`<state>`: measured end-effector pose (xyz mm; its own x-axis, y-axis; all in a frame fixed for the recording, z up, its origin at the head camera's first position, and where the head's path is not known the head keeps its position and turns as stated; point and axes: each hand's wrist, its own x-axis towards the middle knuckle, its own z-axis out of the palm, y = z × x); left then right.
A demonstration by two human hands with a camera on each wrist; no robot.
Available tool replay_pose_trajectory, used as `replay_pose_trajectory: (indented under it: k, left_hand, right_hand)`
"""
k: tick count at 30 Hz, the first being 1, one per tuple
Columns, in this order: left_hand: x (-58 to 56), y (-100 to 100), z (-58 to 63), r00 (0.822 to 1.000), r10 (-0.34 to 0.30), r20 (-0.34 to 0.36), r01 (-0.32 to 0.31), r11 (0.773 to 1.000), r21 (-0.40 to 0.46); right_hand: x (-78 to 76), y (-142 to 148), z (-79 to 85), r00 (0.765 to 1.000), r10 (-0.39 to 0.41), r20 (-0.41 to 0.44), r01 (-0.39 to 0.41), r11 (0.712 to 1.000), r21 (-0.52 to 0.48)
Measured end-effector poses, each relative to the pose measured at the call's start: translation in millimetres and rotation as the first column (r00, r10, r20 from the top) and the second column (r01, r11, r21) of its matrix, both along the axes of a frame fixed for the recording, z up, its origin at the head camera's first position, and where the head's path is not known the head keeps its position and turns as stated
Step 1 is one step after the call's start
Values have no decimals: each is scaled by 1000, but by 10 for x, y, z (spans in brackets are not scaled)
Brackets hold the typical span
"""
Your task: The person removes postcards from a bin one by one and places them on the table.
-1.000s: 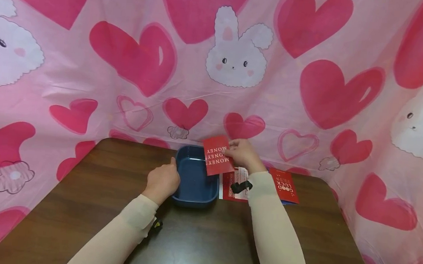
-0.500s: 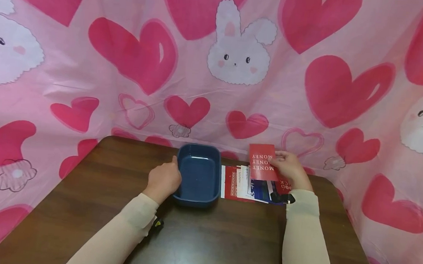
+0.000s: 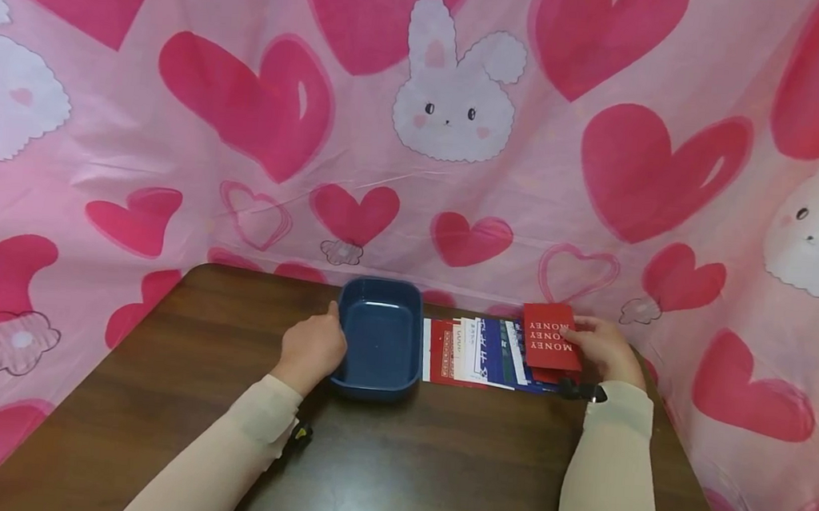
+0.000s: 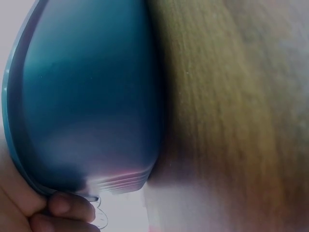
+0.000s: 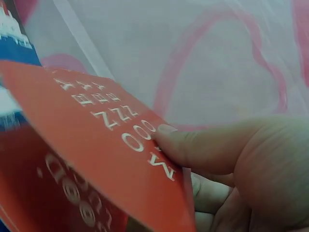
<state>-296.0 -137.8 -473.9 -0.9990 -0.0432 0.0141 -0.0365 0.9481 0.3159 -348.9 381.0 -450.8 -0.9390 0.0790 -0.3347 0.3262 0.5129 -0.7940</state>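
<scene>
My left hand [image 3: 312, 350] grips the left rim of a deep blue rectangular plastic basin [image 3: 378, 337]. In the left wrist view its fingertips [image 4: 70, 207] curl over the rim. With thumb and fingers, my right hand [image 3: 606, 351] pinches the right edge of a red envelope [image 3: 546, 338] printed "MONEY" in white, upside down in the head view. This envelope hovers tilted over the right end of an overlapping row of envelopes [image 3: 458, 354]. Beneath it, the right wrist view shows another red envelope [image 5: 63, 179] with "GOOD LUCK" lettering, partly hidden.
The row, in red, white and blue, lies close beside the basin's right side. A brown wooden table [image 3: 422, 465] extends in front. Behind and on both sides hangs a pink cloth [image 3: 359, 155] with hearts and rabbits, near the table's back edge.
My right hand has carried the red "MONEY" envelope from above the basin's right side rightward to the row's right end, lowering it. My left hand stays on the basin's rim.
</scene>
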Motion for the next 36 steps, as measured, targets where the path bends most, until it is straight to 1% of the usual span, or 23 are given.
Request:
replay_pose_trajectory:
  k: [5,11,15,20,22,27,31,36]
  left_hand:
    - [-2,5,16,1000,1,5,-1,1000,-1]
    - [14,13,37,1000,2,21,-2,1000,11]
    - [19,17,50,1000,-2,17,2,1000,8]
    - [17,17,48,1000,-5,5,5,1000,2]
    - [17,16,48,1000,-3,-5,3,1000,-4]
    - [15,3,51,1000,11,-20,-11,1000,12]
    - [19,-23,75,998,22,-61,-20,999,40]
    - [43,-65,133,988,29,-152,-23,999,42]
  right_hand:
    - [13,154,-74,1000,14,10,-14,1000,9]
    - [61,189,-103,998,-18,57,17,1000,7]
    - [77,211,-133,997,-33,72,29,998,61]
    - [50,230,-194,997,-36,74,28,994,110]
    - [40,211,-213,997,-36,64,28,992,122]
    - [55,129,-221,998,-54,29,47,976,214]
    - [59,98,-226,996,-84,28,74,966,250]
    - [56,77,-238,994,-102,32,91,964,249]
